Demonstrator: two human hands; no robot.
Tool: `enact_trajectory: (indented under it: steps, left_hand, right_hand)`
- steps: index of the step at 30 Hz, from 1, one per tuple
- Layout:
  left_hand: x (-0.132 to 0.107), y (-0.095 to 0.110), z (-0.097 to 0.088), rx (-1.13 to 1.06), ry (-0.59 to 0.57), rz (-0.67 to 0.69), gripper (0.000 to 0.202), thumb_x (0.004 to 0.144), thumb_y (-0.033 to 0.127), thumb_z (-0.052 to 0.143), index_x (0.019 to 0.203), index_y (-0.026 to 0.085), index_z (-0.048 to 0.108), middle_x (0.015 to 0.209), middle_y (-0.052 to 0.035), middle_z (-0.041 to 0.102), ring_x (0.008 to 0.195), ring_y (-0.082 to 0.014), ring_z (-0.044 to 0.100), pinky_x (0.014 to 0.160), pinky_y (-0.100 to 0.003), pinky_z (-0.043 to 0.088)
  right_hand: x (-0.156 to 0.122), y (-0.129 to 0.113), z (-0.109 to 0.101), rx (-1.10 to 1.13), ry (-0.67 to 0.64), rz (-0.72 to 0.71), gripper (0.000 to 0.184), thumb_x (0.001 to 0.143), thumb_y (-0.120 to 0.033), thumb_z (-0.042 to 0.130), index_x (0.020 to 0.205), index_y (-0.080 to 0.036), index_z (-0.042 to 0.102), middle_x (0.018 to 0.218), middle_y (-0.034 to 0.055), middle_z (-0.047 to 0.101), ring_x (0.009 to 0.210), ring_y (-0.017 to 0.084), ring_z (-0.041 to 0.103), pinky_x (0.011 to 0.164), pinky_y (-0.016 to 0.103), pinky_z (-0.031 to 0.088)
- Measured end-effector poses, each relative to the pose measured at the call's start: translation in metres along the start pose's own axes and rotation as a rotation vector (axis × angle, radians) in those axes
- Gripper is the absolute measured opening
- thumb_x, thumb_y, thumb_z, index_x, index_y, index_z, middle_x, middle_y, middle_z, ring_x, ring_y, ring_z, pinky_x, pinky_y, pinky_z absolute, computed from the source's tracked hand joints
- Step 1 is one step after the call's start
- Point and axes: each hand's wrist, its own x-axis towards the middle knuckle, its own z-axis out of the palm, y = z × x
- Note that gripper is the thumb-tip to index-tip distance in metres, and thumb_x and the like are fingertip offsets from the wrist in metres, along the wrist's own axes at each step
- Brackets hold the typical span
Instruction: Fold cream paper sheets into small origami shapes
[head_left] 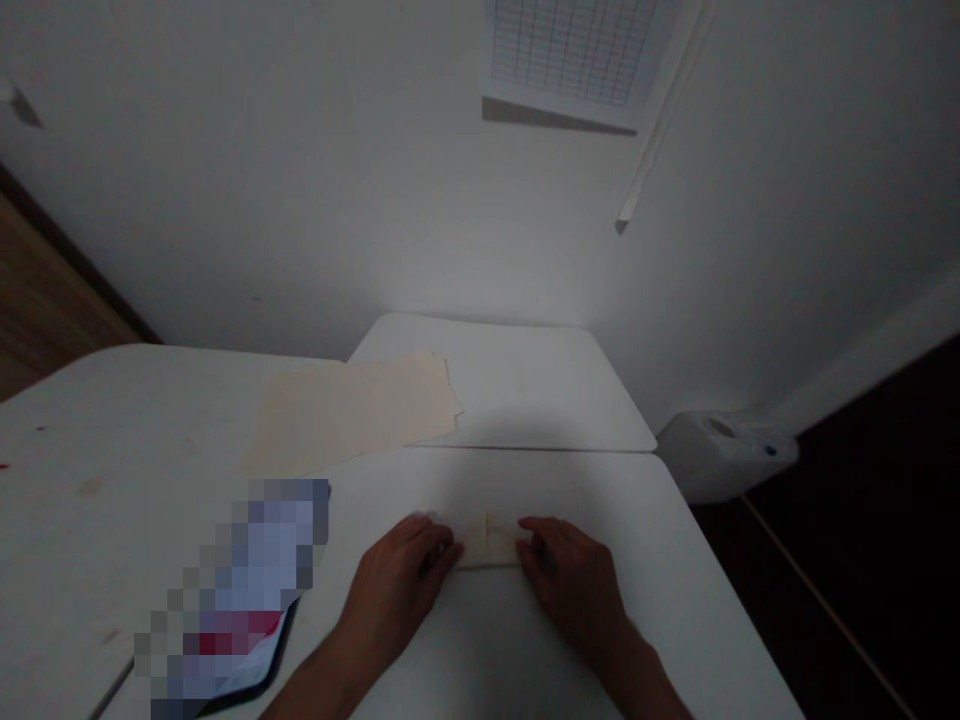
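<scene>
A small folded piece of cream paper (487,548) lies on the white table in front of me, with a raised crease standing up along its middle. At its left end my left hand (401,575) grips it, fingers curled and thumb along the near edge. My right hand (574,580) holds the opposite end between thumb and curled fingers. The fingertips hide both ends of the paper.
Larger cream paper sheets (360,410) lie at the back left. A phone (262,660), partly pixelated, rests left of my left arm. Behind the table (517,385) stands a white wall with a printed chart (574,50). A white container (727,455) is beyond the right edge.
</scene>
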Motion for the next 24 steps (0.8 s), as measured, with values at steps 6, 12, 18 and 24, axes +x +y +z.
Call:
enact_trajectory:
  steps: [6, 12, 18, 24]
  left_hand:
    - [0.002, 0.001, 0.001, 0.016, -0.006, -0.02, 0.022, 0.091, 0.032, 0.05, 0.077, 0.021, 0.062, 0.073, -0.002, 0.061, 0.069, -0.0181, 0.059, 0.062, -0.027, 0.045]
    - [0.0, -0.001, 0.003, 0.023, -0.015, -0.025, 0.02, 0.091, 0.033, 0.051, 0.077, 0.021, 0.061, 0.073, -0.0013, 0.06, 0.068, -0.018, 0.059, 0.063, -0.028, 0.043]
    - [0.0, -0.001, 0.003, 0.025, -0.026, -0.024, 0.019, 0.091, 0.033, 0.052, 0.078, 0.021, 0.06, 0.075, -0.0015, 0.06, 0.069, -0.0178, 0.059, 0.063, -0.027, 0.043]
    - [0.0, 0.002, 0.0, 0.016, -0.041, -0.026, 0.018, 0.092, 0.029, 0.049, 0.081, 0.021, 0.061, 0.078, -0.0022, 0.061, 0.073, -0.0182, 0.059, 0.066, -0.028, 0.045]
  right_hand:
    - [0.0, -0.001, 0.001, 0.007, -0.003, 0.025, 0.017, 0.091, -0.025, 0.052, 0.102, -0.021, 0.065, 0.087, 0.0045, 0.07, 0.076, 0.018, 0.066, 0.07, 0.028, 0.049]
    - [-0.002, -0.003, 0.003, -0.098, 0.041, -0.043, 0.015, 0.092, -0.022, 0.052, 0.094, -0.021, 0.066, 0.082, 0.0045, 0.067, 0.077, 0.019, 0.062, 0.07, 0.029, 0.047]
    - [-0.003, -0.02, -0.002, -0.11, -0.04, -0.312, 0.029, 0.091, -0.01, 0.045, 0.112, -0.021, 0.062, 0.104, 0.009, 0.065, 0.092, 0.021, 0.056, 0.083, 0.036, 0.045]
    - [-0.002, -0.035, -0.011, -0.022, -0.275, -0.316, 0.033, 0.091, -0.017, 0.052, 0.123, -0.023, 0.056, 0.116, 0.0074, 0.061, 0.105, 0.023, 0.052, 0.093, 0.04, 0.039]
